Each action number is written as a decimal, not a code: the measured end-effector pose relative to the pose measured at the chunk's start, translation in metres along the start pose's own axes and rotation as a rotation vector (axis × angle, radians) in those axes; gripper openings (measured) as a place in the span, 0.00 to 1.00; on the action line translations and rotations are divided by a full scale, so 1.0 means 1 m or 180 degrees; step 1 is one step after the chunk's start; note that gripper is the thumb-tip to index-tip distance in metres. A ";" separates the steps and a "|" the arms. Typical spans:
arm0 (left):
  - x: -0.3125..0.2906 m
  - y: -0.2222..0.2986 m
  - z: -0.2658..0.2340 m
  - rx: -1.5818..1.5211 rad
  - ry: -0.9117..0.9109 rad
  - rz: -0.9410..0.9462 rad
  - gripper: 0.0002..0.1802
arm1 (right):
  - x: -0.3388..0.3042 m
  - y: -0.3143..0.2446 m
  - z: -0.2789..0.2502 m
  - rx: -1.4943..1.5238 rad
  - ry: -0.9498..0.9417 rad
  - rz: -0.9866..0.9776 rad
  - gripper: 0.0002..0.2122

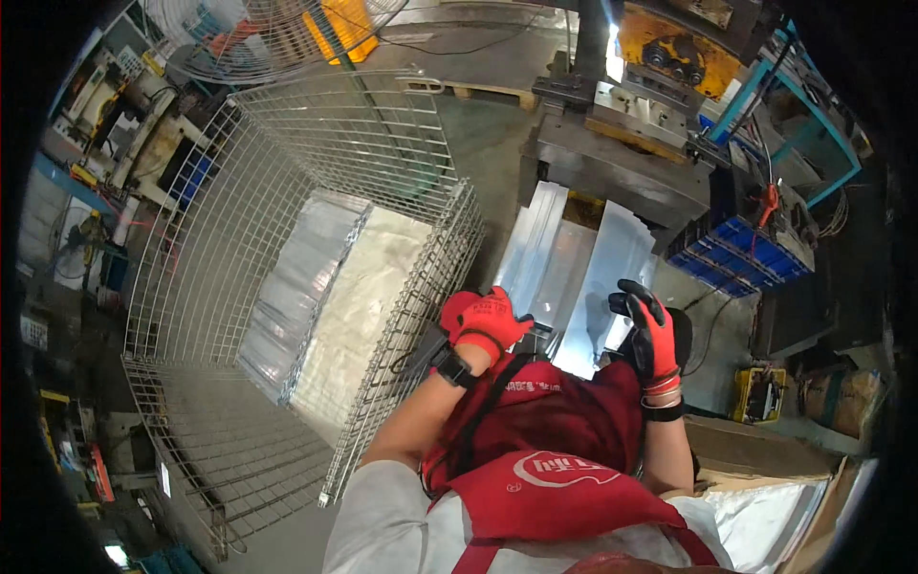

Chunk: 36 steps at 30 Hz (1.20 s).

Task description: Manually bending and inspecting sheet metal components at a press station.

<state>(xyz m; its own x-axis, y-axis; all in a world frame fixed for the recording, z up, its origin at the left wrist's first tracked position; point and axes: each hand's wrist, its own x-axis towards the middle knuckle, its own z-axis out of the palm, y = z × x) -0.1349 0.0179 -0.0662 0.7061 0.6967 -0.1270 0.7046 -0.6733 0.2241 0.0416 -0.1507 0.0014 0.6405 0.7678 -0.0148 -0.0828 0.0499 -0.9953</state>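
My left hand, in a red work glove, is beside the near left end of the shiny metal strips. Its fingers look curled; what they hold, if anything, is hidden. My right hand, in a red glove with black fingers, hovers by the right-hand metal strips. Its fingers are bent but apart, with nothing visible between them. The long flat strips lie in two stacks in front of my red apron, with a duller strip between them.
A large wire cage at the left holds bundled silvery strips and a pale sheet. Ahead stands a machine press. Blue crates and a yellow box are at the right; an open carton sits behind my right arm.
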 end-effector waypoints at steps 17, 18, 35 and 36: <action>0.013 0.049 -0.011 -0.0831 0.0123 0.0281 0.34 | 0.009 0.054 -0.015 -0.1139 0.0377 0.0121 0.13; 0.014 0.058 -0.008 -0.0818 0.0076 0.0367 0.35 | 0.010 0.054 -0.013 -0.1303 0.0328 0.0203 0.13; 0.021 0.100 0.035 -0.2091 0.1006 0.0577 0.18 | 0.016 0.041 -0.006 -0.1672 0.0279 -0.0228 0.16; 0.020 0.099 0.037 -0.2356 0.1055 0.0546 0.18 | 0.016 0.042 -0.007 -0.1494 0.0642 -0.0830 0.16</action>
<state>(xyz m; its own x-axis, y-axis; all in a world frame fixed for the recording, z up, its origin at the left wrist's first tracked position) -0.0478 -0.0438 -0.0819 0.6605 0.7140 0.2323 0.2786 -0.5204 0.8072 0.0540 -0.1410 -0.0409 0.7311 0.6288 0.2649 0.4159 -0.1028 -0.9036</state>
